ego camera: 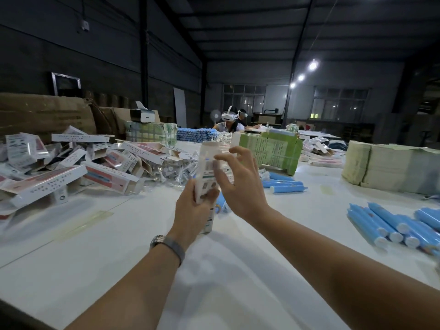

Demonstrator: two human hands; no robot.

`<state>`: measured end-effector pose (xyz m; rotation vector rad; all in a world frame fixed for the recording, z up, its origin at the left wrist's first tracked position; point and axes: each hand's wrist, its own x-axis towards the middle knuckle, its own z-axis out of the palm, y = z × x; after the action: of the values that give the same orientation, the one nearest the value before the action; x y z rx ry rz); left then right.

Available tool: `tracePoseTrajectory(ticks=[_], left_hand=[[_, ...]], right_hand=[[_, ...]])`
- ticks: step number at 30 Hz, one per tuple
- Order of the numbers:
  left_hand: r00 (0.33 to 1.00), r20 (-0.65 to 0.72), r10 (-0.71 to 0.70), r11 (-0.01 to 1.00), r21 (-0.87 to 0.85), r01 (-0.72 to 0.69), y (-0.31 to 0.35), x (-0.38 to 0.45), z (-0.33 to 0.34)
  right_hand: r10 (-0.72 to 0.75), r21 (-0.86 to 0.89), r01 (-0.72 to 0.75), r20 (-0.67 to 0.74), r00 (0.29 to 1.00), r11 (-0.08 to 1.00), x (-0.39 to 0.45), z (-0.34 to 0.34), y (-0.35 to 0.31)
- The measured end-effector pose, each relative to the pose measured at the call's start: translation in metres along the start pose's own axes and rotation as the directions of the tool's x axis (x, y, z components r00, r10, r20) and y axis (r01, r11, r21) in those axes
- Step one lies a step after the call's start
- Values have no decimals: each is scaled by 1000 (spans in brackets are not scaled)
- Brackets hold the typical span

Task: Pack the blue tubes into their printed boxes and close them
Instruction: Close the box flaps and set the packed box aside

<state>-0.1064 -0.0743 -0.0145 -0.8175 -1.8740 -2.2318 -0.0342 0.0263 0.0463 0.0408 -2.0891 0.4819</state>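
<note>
My left hand (192, 210) grips the lower part of a white printed box (207, 167) held upright above the white table (119, 246). My right hand (240, 184) is beside the box with fingers spread and loosely bent; its fingertips are at the box's right side, blurred by motion. A blue tube (220, 203) shows just behind the two hands. More blue tubes lie in a pile (392, 225) at the right edge and in a small group (283, 184) beyond my right hand.
A heap of printed boxes (71, 167) covers the table's left side, with clear packets (176, 170) beside it. Green-wrapped bundles (271, 148) and pale stacks (385, 167) stand at the back right. Another person (229, 122) sits at the far end. Cardboard (42, 113) leans at left.
</note>
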Motion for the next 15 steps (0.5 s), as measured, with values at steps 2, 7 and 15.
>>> tracePoseTrajectory(ticks=[2, 7, 15], left_hand=[[984, -179, 26, 993, 116, -5, -4, 8, -10], [912, -385, 141, 960, 278, -31, -14, 15, -23], [897, -425, 118, 970, 242, -13, -18, 19, -19]], right_hand=[[45, 49, -44, -11, 999, 998, 2, 12, 11], [275, -132, -255, 168, 947, 958, 20, 48, 54], [260, -423, 24, 600, 756, 906, 73, 125, 48]])
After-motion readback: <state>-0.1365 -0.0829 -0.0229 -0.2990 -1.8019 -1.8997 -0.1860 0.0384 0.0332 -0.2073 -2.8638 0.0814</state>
